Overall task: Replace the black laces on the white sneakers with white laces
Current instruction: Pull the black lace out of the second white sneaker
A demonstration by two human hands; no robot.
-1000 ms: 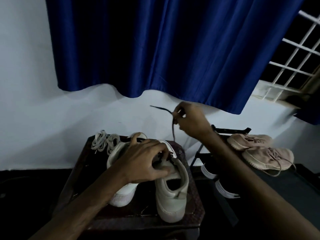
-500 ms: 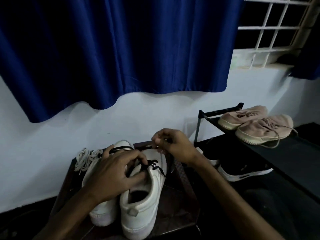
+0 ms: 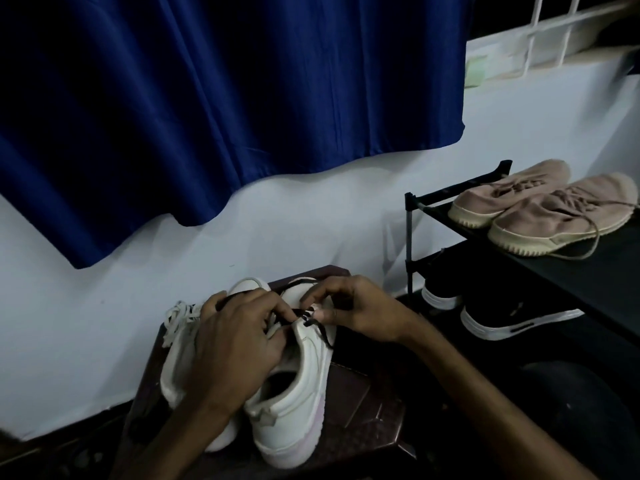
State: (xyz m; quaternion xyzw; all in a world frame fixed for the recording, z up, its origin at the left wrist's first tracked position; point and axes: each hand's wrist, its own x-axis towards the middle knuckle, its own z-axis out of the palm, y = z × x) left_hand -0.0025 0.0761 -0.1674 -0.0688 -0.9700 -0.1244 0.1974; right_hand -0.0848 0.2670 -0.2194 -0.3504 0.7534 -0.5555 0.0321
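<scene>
Head view, dim light. Hidden or unclear: my left hand (image 3: 239,344) and forearm cover most of the left-side white sneaker (image 3: 175,372); the eyelets of the right-side white sneaker (image 3: 294,403) sit under my fingers, so I cannot tell how many rows are laced. Black lace (image 3: 322,332): only short runs show, at the throat and trailing down the outer side of the right-side sneaker. Holders: dark wooden stool (image 3: 363,403), bearing both sneakers, heels toward me, with the white laces (image 3: 178,315) bunched at its far left corner. Black shoe rack (image 3: 410,237), top shelf, pair of pink sneakers (image 3: 519,199); lower shelf, black shoes (image 3: 512,320) with white soles, partly cut off by the shelf. Hands: left, fingers curled down over the right-side sneaker's throat, gripping it; right hand (image 3: 356,310), fingertips drawn together, pinching the black lace just above the top eyelets.
</scene>
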